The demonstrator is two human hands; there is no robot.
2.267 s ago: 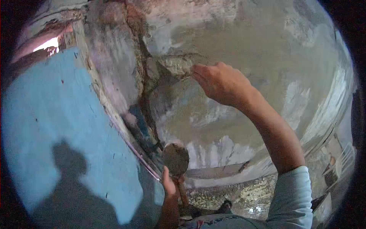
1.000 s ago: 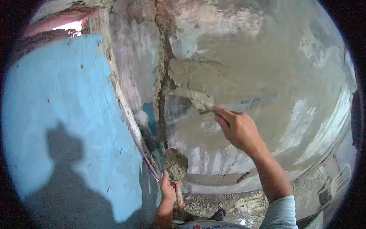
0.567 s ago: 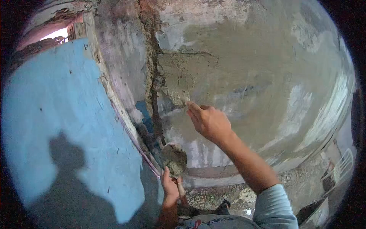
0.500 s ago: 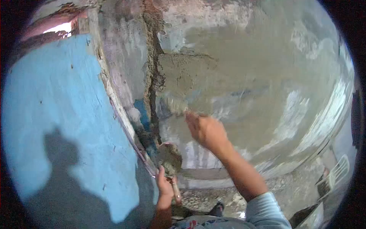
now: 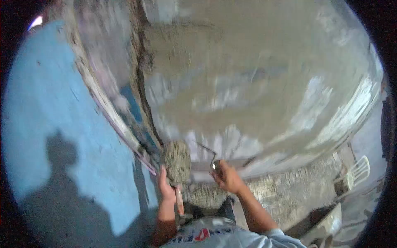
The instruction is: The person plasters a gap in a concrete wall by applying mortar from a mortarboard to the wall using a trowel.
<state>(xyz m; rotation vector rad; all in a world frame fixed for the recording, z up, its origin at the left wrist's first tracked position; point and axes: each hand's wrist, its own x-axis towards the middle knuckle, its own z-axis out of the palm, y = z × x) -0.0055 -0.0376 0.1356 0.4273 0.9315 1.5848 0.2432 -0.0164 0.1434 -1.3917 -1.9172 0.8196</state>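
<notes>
My left hand (image 5: 166, 189) is closed on the near end of a mortar-covered trowel (image 5: 178, 163), its thumb along the side and the wooden handle (image 5: 179, 201) pointing down toward my body. Wet grey mortar hides most of that blade. To its right, my right hand (image 5: 228, 177) is wrapped round the handle of a small trowel (image 5: 211, 153), whose thin blade shows edge-on, pointing left toward the mortar and apart from it. Before me stands a wall (image 5: 231, 91) with patchy grey plaster and paler bare streaks.
A rough vertical gap (image 5: 139, 70) runs down the wall's left part. Farther left is a blue panel (image 5: 45, 95) bearing a person's shadow, edged by a worn wooden strip (image 5: 93, 89). A white plastic chair (image 5: 359, 171) and a pale container (image 5: 332, 225) are at right.
My right hand has come down from the wall with its trowel, close to the mortar in my left hand. The view has tilted down and shifted right.
</notes>
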